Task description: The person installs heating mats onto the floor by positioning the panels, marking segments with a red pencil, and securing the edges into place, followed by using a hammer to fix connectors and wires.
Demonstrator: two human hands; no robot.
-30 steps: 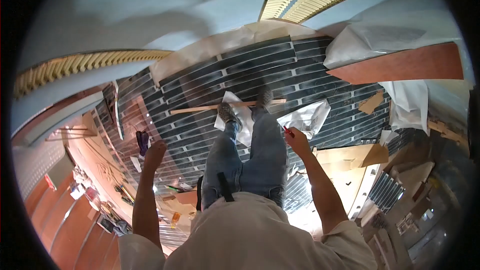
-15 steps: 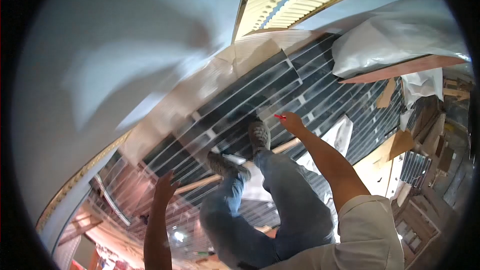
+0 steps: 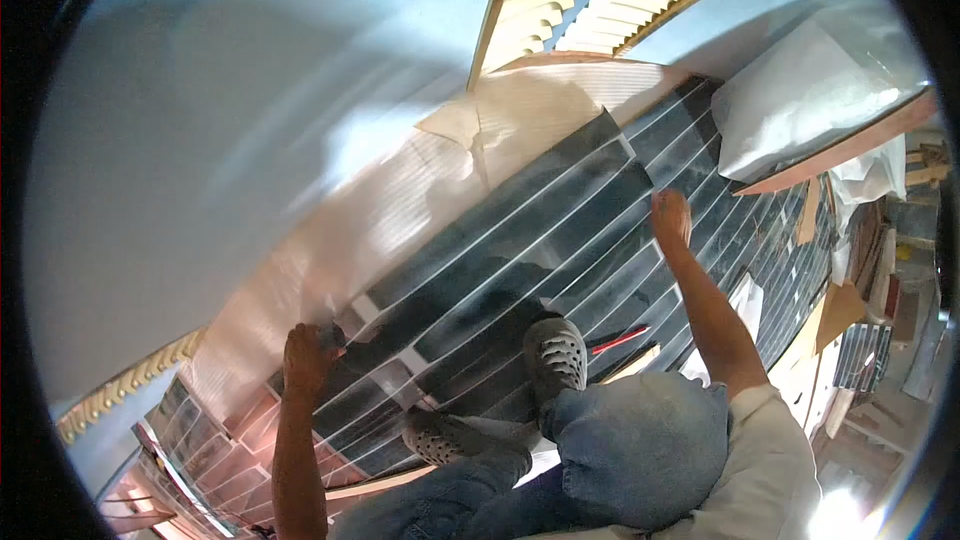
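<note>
1. In the head view, the only one, the dark floor panel (image 3: 520,215) with white lines lies flat on the floor, between the two hands and in front of the shoes (image 3: 560,355). Its upper long edge runs beside the pale sheet (image 3: 400,205) at the foot of the wall (image 3: 200,140).
2. The right hand (image 3: 671,218) is at the right end of this panel, with its fingers bent. I cannot tell if they grip the edge or only rest on it.
3. The left hand (image 3: 303,355) is near the left end. Something dark shows at its fingertips, but it is too blurred to name, so I cannot tell its grip.
4. The red pen (image 3: 620,340) lies loose, just beside the right shoe.
5. In my judgement, the panel is thin and rather light for its length, quite stiff but able to bend in the middle. The face seems smooth and perhaps slippery; the edges and corners may chip. Best is to hold it by both short ends, with fingers underneath.
</note>
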